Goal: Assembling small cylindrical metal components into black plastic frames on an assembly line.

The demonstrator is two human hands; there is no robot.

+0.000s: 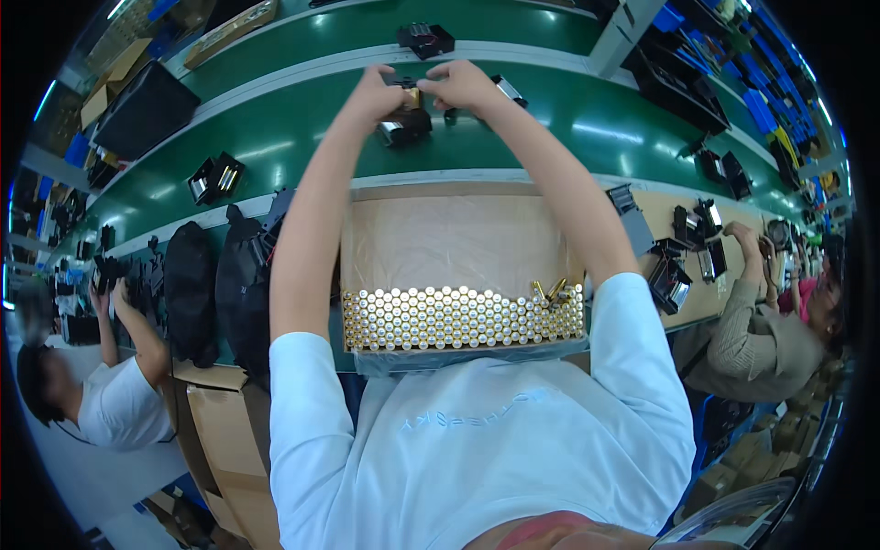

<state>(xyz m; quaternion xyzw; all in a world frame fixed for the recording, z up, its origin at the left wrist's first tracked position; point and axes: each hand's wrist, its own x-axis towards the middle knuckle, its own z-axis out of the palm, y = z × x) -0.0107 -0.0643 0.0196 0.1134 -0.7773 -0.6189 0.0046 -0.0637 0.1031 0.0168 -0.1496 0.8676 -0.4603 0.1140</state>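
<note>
Over the green belt, my left hand [374,94] is closed on the left side of a small black battery case [406,128]. Gold-coloured batteries [412,97] show in the case between my hands. My right hand [458,87] is bent in from the other side, its thumb and fingers pinched at the case's far right edge; the fingertips are small and partly hidden. Close to my body stands an open cardboard box [458,229] lined with clear plastic. Upright batteries [440,319] fill its near part in tight rows, and a few loose ones [552,291] lie on top at the right.
Other black cases lie on the belt: one at left [216,178], one beyond my hands [425,40], one beside my right wrist [509,90]. Black bags [191,293] hang at left. Several cases [672,282] cover the right-hand table. A person [119,385] works on each side.
</note>
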